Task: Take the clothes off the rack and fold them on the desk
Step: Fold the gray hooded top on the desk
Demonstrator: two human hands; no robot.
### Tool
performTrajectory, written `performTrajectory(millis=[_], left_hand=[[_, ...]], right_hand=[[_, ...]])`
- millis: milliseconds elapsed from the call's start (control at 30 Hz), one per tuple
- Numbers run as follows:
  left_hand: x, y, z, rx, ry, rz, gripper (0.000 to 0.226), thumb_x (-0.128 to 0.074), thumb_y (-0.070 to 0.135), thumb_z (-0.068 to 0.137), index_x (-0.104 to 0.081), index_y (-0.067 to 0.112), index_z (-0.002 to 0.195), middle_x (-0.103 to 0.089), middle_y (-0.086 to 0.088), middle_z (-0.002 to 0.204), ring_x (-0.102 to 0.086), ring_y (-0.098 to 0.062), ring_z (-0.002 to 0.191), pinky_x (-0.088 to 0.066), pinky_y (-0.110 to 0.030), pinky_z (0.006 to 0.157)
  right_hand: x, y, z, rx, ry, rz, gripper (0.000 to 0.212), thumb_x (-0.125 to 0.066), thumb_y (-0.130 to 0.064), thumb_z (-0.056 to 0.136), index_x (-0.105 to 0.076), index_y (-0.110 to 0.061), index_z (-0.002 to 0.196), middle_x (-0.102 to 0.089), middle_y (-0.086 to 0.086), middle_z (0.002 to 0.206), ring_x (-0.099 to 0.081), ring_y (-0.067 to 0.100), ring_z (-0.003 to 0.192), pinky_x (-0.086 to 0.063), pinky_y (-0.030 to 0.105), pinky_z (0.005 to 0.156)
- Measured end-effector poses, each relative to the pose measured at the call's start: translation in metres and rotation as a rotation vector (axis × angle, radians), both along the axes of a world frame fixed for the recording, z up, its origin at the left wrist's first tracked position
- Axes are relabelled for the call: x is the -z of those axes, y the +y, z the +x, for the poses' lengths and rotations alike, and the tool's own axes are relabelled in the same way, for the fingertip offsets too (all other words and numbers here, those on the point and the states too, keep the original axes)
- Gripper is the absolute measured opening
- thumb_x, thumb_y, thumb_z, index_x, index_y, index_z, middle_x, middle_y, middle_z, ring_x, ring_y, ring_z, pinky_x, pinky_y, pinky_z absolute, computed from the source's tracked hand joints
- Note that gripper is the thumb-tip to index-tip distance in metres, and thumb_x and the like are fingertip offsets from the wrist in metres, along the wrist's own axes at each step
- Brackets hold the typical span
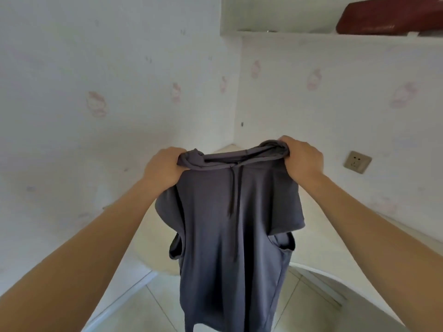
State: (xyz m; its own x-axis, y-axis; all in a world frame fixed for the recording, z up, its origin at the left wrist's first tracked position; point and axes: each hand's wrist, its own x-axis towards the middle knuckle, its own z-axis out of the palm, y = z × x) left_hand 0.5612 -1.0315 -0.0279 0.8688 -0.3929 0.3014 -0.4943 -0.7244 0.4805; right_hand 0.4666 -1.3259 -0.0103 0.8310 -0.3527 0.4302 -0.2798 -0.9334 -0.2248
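A grey-blue short-sleeved hooded top (pixel 230 224) hangs in the air in front of me, its drawstrings dangling down the front. My left hand (pixel 163 167) grips its left shoulder near the hood. My right hand (pixel 302 159) grips the right shoulder. The hem reaches the bottom of the view. Behind the garment lies the pale desk surface (pixel 151 236), set in the room's corner. No rack is in view.
Papered walls with faint pink prints meet in a corner straight ahead. A wall socket (pixel 357 161) sits at the right. A white shelf (pixel 311 33) above carries a dark red case (pixel 388 17). Tiled floor (pixel 153 307) shows below.
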Motion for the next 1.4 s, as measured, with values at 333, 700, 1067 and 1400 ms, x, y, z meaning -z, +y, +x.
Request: performTrajectory(millis=[333,700,1067,1400], left_hand=[[-0.051,-0.110,0.178,0.046,0.029,-0.099,0.013,-0.055,0.005,0.086,-0.057,0.010,0.073,-0.059,-0.004,0.073,-0.057,-0.027,0.074,-0.039,-0.033,0.060],[0.016,-0.217,0.353,-0.044,0.194,-0.071,0.026,-0.070,-0.005,0.072,-0.054,0.012,0.083,-0.065,-0.012,0.092,-0.058,-0.030,0.085,-0.041,-0.032,0.069],[0.112,-0.309,0.504,-0.229,0.215,-0.271,0.026,-0.046,-0.004,0.092,-0.060,0.004,0.113,-0.061,-0.011,0.107,-0.055,-0.022,0.095,-0.032,-0.019,0.070],[0.263,-0.298,0.447,-0.061,0.487,0.061,0.045,-0.063,0.009,0.090,-0.049,0.006,0.133,-0.047,-0.013,0.136,-0.046,-0.028,0.127,-0.031,-0.029,0.106]], right_hand=[[-0.053,-0.081,0.159,0.025,-0.092,0.645,0.045,-0.062,0.018,0.072,-0.056,-0.012,0.106,-0.058,0.002,0.094,-0.060,0.026,0.079,-0.055,0.042,0.069],[0.029,-0.189,0.350,-0.025,-0.037,0.765,0.041,-0.045,0.013,0.081,-0.055,-0.016,0.108,-0.059,0.008,0.098,-0.062,0.038,0.096,-0.054,0.052,0.085],[0.125,-0.273,0.549,-0.104,0.080,0.668,0.027,-0.042,0.001,0.095,-0.048,-0.008,0.120,-0.056,0.011,0.108,-0.051,0.023,0.085,-0.040,0.028,0.063],[0.269,-0.270,0.511,-0.231,0.586,0.694,0.029,-0.049,-0.011,0.097,-0.054,-0.012,0.125,-0.058,0.011,0.128,-0.057,0.025,0.105,-0.038,0.024,0.081]])
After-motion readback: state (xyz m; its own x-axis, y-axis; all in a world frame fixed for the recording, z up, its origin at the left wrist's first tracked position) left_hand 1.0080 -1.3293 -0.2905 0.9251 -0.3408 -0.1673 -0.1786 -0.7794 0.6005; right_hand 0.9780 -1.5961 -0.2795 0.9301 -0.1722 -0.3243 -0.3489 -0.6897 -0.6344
